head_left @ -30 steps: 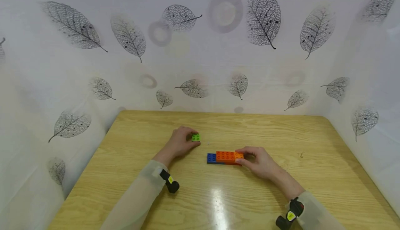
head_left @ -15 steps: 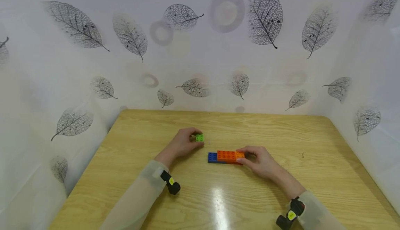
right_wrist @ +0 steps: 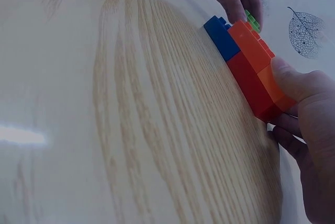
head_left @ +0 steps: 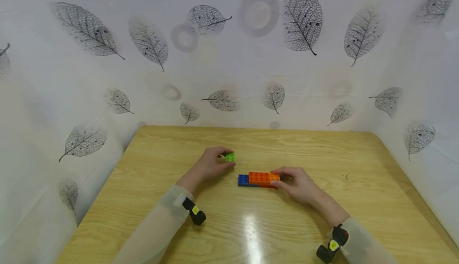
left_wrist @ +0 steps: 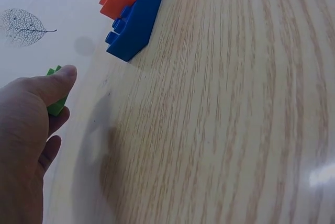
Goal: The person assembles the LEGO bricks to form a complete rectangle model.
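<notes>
Across the upper half of the head view and down both sides, a pale cloth backdrop (head_left: pixel 222 64) with dark skeleton-leaf prints (head_left: pixel 303 20). Across the lower half, a wood-grain table (head_left: pixel 305 148), with a bright glare streak (head_left: pixel 252 238) at bottom centre. From the bottom edge, left of centre, a pale left sleeve (head_left: pixel 154 224); from the lower right, a matching right sleeve (head_left: pixel 365 242). Right of centre, the right hand (head_left: pixel 294 182), thumb on the near side and fingers on the far side, pinching the end of a brick stack. Left of centre and slightly higher, the left hand (head_left: pixel 211 162), thumb and fingers pinching a green brick. At each wrist, a black camera, left one (head_left: pixel 193 211) and right one (head_left: pixel 333 244), both with yellow labels. Just below and right of frame centre, the stack, lying lengthwise: in the lower layer, a blue brick (head_left: pixel 243 180) at left and a red brick (right_wrist: pixel 248 82) at right; on top, an orange-red brick (head_left: pixel 259 177), then a smaller light orange brick (head_left: pixel 275 177) in the right hand's grasp. Near centre, above and left of the stack and apart from it, the small green brick (head_left: pixel 230 157), studs up.
</notes>
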